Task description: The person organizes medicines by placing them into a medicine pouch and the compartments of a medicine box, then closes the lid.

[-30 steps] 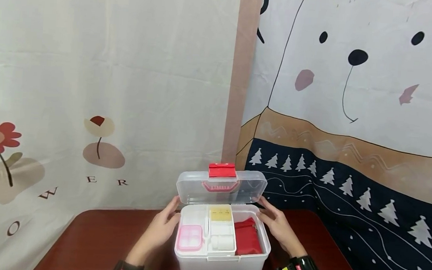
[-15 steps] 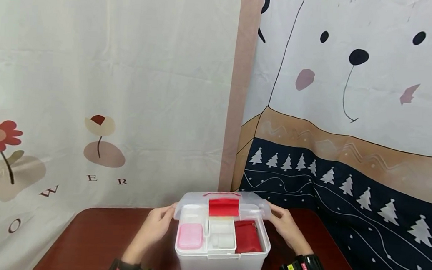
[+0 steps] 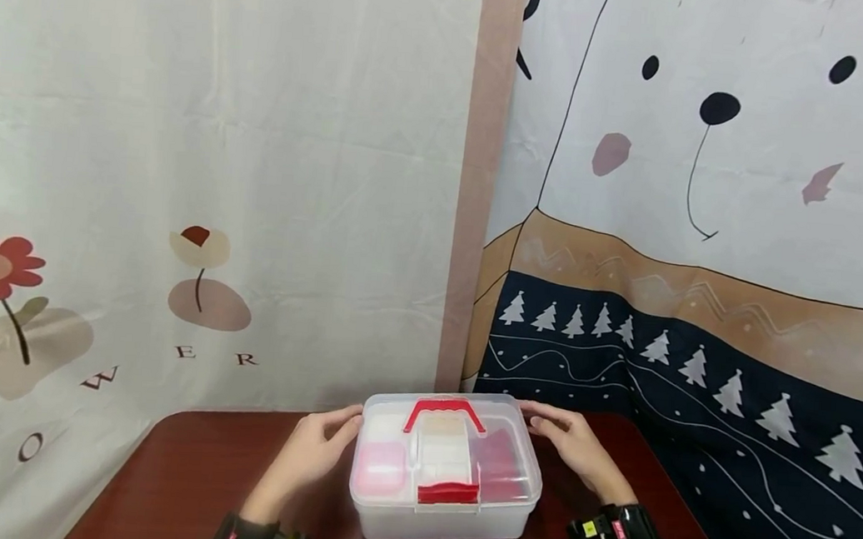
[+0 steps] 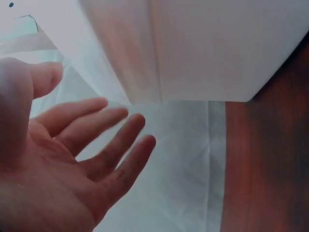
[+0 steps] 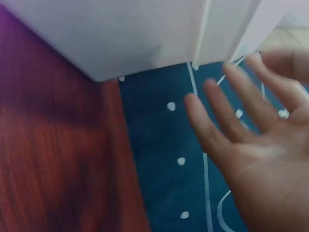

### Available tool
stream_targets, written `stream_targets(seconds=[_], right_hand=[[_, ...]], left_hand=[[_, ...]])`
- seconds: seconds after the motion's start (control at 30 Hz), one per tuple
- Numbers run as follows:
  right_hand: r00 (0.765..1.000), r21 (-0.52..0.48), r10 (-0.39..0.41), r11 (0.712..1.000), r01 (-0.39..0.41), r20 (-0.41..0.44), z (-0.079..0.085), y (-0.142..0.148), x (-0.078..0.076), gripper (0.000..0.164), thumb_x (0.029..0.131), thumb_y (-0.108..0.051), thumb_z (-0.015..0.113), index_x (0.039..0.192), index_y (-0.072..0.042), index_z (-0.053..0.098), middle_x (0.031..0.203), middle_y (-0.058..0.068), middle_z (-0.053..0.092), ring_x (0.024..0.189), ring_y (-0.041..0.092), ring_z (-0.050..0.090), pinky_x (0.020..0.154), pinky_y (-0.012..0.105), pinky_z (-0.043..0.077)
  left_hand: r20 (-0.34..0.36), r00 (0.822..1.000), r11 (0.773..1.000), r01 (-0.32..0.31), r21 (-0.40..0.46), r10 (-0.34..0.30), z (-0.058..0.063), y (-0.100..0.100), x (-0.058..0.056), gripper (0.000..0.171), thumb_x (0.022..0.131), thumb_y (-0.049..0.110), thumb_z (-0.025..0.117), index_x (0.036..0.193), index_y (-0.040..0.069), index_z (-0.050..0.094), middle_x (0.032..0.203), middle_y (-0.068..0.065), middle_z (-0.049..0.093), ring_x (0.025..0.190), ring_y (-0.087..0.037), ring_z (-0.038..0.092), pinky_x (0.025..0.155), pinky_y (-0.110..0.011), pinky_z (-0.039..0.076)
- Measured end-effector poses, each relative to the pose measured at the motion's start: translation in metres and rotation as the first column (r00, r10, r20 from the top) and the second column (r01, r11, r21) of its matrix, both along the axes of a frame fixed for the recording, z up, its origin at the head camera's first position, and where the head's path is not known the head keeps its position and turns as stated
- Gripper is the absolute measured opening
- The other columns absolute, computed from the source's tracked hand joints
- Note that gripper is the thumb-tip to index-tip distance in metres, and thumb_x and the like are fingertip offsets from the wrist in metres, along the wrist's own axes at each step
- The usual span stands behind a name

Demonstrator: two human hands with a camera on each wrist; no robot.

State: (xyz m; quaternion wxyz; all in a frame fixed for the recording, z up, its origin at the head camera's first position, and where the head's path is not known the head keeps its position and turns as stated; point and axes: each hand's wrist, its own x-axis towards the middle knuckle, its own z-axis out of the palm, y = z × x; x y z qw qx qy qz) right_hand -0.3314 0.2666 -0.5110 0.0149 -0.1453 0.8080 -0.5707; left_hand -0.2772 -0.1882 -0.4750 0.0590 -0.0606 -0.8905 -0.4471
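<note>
A white plastic storage box (image 3: 436, 527) stands on the table, its clear lid (image 3: 384, 408) lying over the top. The lid carries a red handle (image 3: 446, 405) and, at the front, a red latch (image 3: 448, 494). Through the lid show a pink case (image 3: 382, 466), a white inner tray and a red pouch (image 3: 500, 466). My left hand (image 3: 309, 453) is at the box's back left corner; in the left wrist view its fingers are spread, with nothing in them. My right hand (image 3: 577, 447) is at the back right corner, fingers extended and holding nothing.
The dark red-brown table (image 3: 222, 464) has rounded far corners. Behind it hangs a pale curtain (image 3: 315, 211) with printed flowers. On the right, a cloth with a bear (image 3: 764, 243) and navy ground with white trees comes down along the table's edge.
The lid, raised at the back a second ago, has swung forward and down over the box. Both hands remain at the back corners, the right one slightly farther out.
</note>
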Motion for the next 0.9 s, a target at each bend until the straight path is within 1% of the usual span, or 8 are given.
stream_targets(seconds=[0.07, 0.13, 0.27, 0.4, 0.53, 0.63, 0.8, 0.9], right_hand=[[1.0, 0.031, -0.023, 0.999, 0.024, -0.018, 0.005, -0.005, 0.003, 0.042, 0.113, -0.033, 0.063, 0.152, -0.019, 0.067, 0.158, 0.012, 0.065, 0.133, 0.026, 0.072, 0.114, 0.049, 0.058], [0.998, 0.086, -0.029, 0.996, 0.034, -0.058, 0.012, -0.011, 0.007, 0.048, 0.113, -0.039, 0.063, 0.156, -0.018, 0.064, 0.162, 0.011, 0.062, 0.142, 0.032, 0.067, 0.115, 0.05, 0.057], [0.995, 0.211, 0.024, 0.977, -0.003, -0.095, 0.027, -0.022, 0.016, 0.06, 0.112, -0.047, 0.061, 0.164, -0.018, 0.054, 0.172, 0.014, 0.05, 0.152, 0.042, 0.054, 0.117, 0.061, 0.053], [0.997, 0.24, 0.065, 0.969, -0.055, -0.031, 0.033, -0.027, 0.02, 0.066, 0.112, -0.05, 0.06, 0.169, -0.022, 0.045, 0.178, 0.014, 0.037, 0.155, 0.046, 0.046, 0.122, 0.07, 0.044], [0.998, 0.218, 0.061, 0.974, -0.065, 0.027, 0.031, -0.029, 0.022, 0.064, 0.112, -0.05, 0.06, 0.17, -0.027, 0.043, 0.18, 0.013, 0.033, 0.159, 0.048, 0.039, 0.124, 0.079, 0.034], [0.998, 0.225, 0.058, 0.972, -0.064, 0.035, 0.031, -0.031, 0.022, 0.064, 0.112, -0.05, 0.06, 0.169, -0.028, 0.043, 0.18, 0.014, 0.031, 0.159, 0.05, 0.038, 0.124, 0.08, 0.033], [0.999, 0.251, 0.04, 0.967, -0.044, 0.023, 0.034, -0.033, 0.025, 0.065, 0.111, -0.051, 0.06, 0.17, -0.026, 0.044, 0.181, 0.015, 0.032, 0.159, 0.049, 0.04, 0.124, 0.079, 0.035], [0.999, 0.289, 0.026, 0.957, -0.012, -0.043, 0.038, -0.034, 0.028, 0.063, 0.111, -0.048, 0.062, 0.167, -0.02, 0.049, 0.178, 0.017, 0.037, 0.158, 0.049, 0.043, 0.123, 0.074, 0.039]], left_hand=[[0.004, 1.0, 1.0, 0.005, 0.001, -0.005, 0.002, 0.001, 0.002, 0.05, 0.108, 0.049, 0.069, 0.149, 0.019, 0.071, 0.15, 0.0, 0.072, 0.144, -0.027, 0.066, 0.114, -0.054, 0.056], [0.003, 1.0, 1.0, 0.018, 0.003, -0.018, 0.006, 0.003, 0.004, 0.053, 0.108, 0.05, 0.069, 0.151, 0.02, 0.069, 0.153, 0.0, 0.07, 0.139, -0.026, 0.07, 0.11, -0.05, 0.059], [0.0, 0.999, 0.999, 0.048, -0.011, -0.048, 0.012, 0.006, 0.008, 0.06, 0.105, 0.052, 0.073, 0.154, 0.019, 0.066, 0.154, -0.002, 0.07, 0.127, -0.023, 0.077, 0.101, -0.043, 0.065], [0.007, 0.999, 0.998, 0.053, -0.035, -0.053, 0.016, 0.007, 0.011, 0.065, 0.102, 0.052, 0.076, 0.155, 0.017, 0.065, 0.151, -0.007, 0.072, 0.123, -0.021, 0.077, 0.1, -0.044, 0.064], [0.05, 0.998, 0.998, 0.048, -0.03, -0.047, 0.018, 0.009, 0.014, 0.067, 0.102, 0.051, 0.076, 0.157, 0.016, 0.063, 0.149, -0.009, 0.073, 0.121, -0.022, 0.077, 0.101, -0.046, 0.064], [0.057, 0.998, 0.997, 0.044, -0.065, -0.04, 0.021, 0.009, 0.016, 0.067, 0.103, 0.051, 0.075, 0.157, 0.014, 0.062, 0.153, -0.011, 0.07, 0.132, -0.029, 0.073, 0.108, -0.052, 0.06], [-0.015, 0.999, 0.982, 0.032, -0.186, -0.036, 0.027, 0.013, 0.02, 0.059, 0.105, 0.045, 0.074, 0.153, 0.012, 0.066, 0.156, -0.01, 0.068, 0.145, -0.039, 0.063, 0.118, -0.062, 0.051], [-0.101, 0.994, 0.971, 0.002, -0.241, -0.027, 0.03, 0.02, 0.023, 0.047, 0.104, 0.037, 0.076, 0.145, 0.013, 0.074, 0.153, -0.007, 0.071, 0.143, -0.038, 0.063, 0.119, -0.063, 0.05]])
